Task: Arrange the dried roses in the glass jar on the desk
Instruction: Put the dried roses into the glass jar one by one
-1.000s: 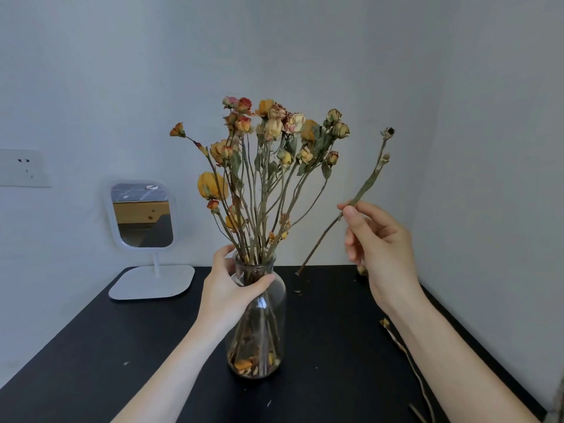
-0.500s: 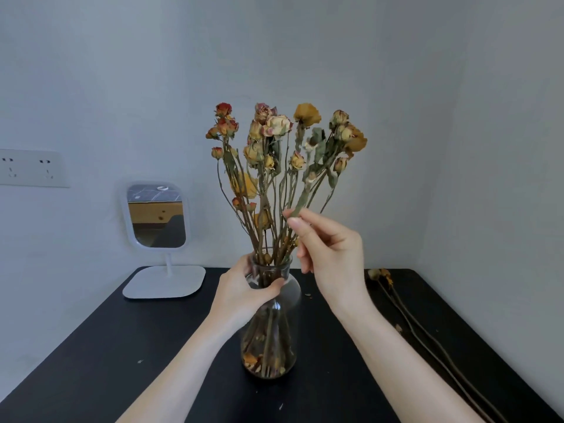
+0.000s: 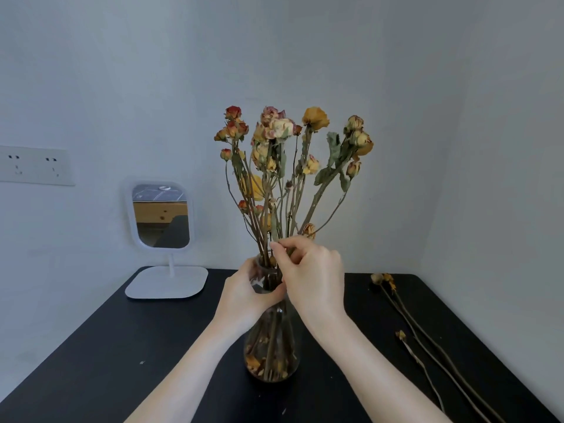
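the left hand point(image 3: 247, 293) curls round the neck of the glass jar point(image 3: 271, 346), thumb on the near side, bracing it upright about the middle of the desk point(image 3: 116, 361). the right hand point(image 3: 314, 276) sits just above and beside it, right over the jar's mouth, with thumb and fingertips point(image 3: 276, 246) closed in a narrow pinch on the stems (one stem or several, i cannot tell). what the next move turns on, as i judge it: the pinched stem runs nearly vertical, its lower end already down inside the neck directly beneath the grip and its head up among the dried roses point(image 3: 287, 132), so any settling goes straight down along that axis while the left hand steadies the glass. the bunch fans upward from the jar, yellow, pale and red heads spread wide, and loose petals lie in the jar's bottom. a few loose roses point(image 3: 378, 278) lie flat toward the desk's right edge, stems pointing at the near right corner, well apart from the jar and nearer the right hand. a white standing mirror point(image 3: 160, 216) sits at the far left corner. behind it are bare pale walls and a socket plate point(image 3: 33, 164) on the left.
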Demonstrator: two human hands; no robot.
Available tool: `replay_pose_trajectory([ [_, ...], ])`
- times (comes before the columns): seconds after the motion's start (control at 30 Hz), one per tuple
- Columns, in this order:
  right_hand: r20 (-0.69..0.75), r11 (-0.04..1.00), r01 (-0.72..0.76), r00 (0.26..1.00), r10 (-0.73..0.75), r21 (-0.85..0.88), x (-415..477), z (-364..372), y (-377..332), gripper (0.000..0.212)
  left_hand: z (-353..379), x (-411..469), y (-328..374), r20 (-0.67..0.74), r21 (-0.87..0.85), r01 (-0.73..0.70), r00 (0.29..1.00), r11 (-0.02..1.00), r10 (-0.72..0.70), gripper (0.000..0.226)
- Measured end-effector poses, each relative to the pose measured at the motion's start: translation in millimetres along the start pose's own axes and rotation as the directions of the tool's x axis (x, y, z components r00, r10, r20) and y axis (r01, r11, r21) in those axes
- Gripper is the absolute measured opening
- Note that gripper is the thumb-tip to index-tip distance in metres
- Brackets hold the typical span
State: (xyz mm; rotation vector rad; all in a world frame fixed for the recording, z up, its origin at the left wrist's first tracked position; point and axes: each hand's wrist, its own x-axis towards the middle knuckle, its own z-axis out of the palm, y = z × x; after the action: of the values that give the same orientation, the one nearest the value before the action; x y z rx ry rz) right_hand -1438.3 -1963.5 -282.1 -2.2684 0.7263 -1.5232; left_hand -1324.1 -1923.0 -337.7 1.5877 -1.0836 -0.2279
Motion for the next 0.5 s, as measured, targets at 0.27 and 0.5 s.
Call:
replay_pose_trajectory([
  [0.27, 0.151, 0.984, -0.043, 0.986, 0.07, -0.174, -3.8, 5.5, 6.4, 0.024, 0.9, 1.6, -3.5, -0.006, 0.002, -0.021, 1.0, 1.0, 0.022, 0.06],
  [0.5, 0.103, 0.988, 0.003, 0.995, 0.013, -0.157, 0.2, 4.0, 1.6, 0.028, 0.3, 0.8, -3.3, -0.009, 0.028, -0.021, 1.0, 0.999, 0.021, 0.05],
])
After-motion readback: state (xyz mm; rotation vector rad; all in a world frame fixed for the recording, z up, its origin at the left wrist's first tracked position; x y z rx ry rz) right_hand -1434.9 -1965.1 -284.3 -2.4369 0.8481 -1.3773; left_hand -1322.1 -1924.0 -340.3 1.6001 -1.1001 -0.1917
